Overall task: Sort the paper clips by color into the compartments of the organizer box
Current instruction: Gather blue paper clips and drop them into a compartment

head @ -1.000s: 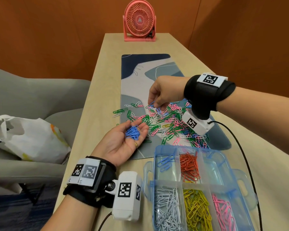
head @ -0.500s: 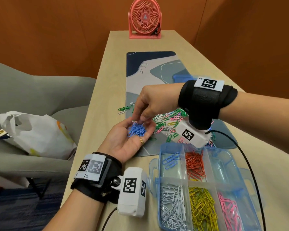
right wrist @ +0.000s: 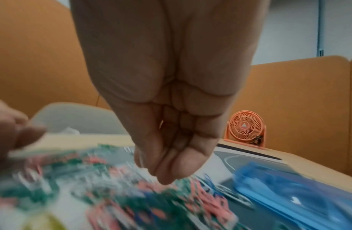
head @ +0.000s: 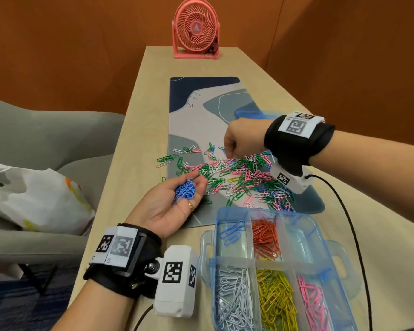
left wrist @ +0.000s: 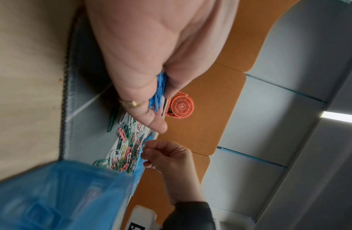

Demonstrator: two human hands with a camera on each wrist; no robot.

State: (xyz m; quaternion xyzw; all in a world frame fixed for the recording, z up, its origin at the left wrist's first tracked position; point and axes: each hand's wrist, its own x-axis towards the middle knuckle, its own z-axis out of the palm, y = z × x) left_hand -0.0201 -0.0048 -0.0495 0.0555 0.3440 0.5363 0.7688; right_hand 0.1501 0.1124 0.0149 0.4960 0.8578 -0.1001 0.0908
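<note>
My left hand lies palm up at the mat's near left edge, fingers curled lightly round a bunch of blue paper clips. My right hand hovers over the far side of the mixed pile of clips, fingertips bunched and pointing down; no clip shows between them. The clear blue organizer box stands in front of the pile. It holds a few blue clips, red, white, yellow and pink. Its back right compartment holds none.
The pile lies on a blue-grey desk mat on a narrow wooden table. A pink fan stands at the far end. A blue lid lies beyond my right wrist. A plastic bag sits on the grey chair to the left.
My right hand came from the pile to my left palm, then went back over the pile's far side. The left hand stayed put with its blue clips.
</note>
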